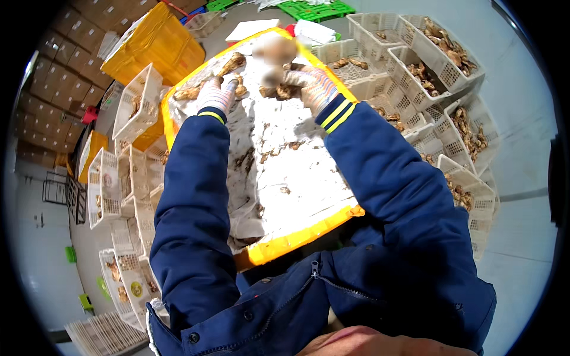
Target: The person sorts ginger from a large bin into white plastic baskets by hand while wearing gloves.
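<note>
Before me stands a box with yellow-taped edges [294, 238] and a white lining [303, 178] specked with brown bits. At its far left, my left hand [217, 95], in a striped knit glove, is on brown mushrooms [187, 93]; whether it grips one is unclear. Another long mushroom [232, 63] lies just beyond its fingers. My right hand [311, 84], gloved alike, is at the far right of the lining, its fingers at a large pale mushroom [272, 51] that looks blurred. More brown mushrooms [282, 92] lie beside and below its fingertips.
White perforated plastic crates stand on the right [472, 133] and left [104, 191], several holding mushrooms. A yellow-wrapped box [156, 46] is at the far left, with stacked cartons [67, 66] behind. Green pallets [316, 10] lie beyond the lined box.
</note>
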